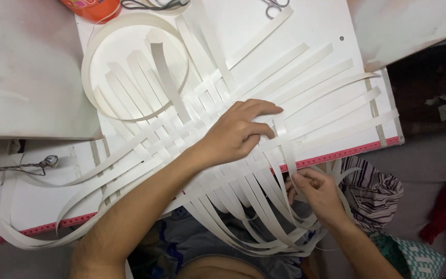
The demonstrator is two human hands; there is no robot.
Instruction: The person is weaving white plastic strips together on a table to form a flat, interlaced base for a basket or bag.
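A flat woven mat of long white paper strips (202, 124) lies in the middle of a white board with a red ruled edge (336, 31), its loose ends fanning out to every side and hanging over the near edge. The left hand (238, 132) lies palm down on the weave, fingers spread and pressing the crossing strips flat against the board. The right hand (313, 191) is just off the near edge, its thumb and fingertips pinched on one white strip (286, 150) that runs up under the left hand's fingers. The two hands are near each other but apart. A hoop of the same white strip material (91, 51) lies on the far left part of the board, ringing several strip ends. A pair of metal scissors (274, 7) rests at the far edge, and an orange plastic container (91, 8) sits at the far left corner. The board rests on a pale counter (21, 67). A striped cloth (375, 194) lies bunched below the board at the right
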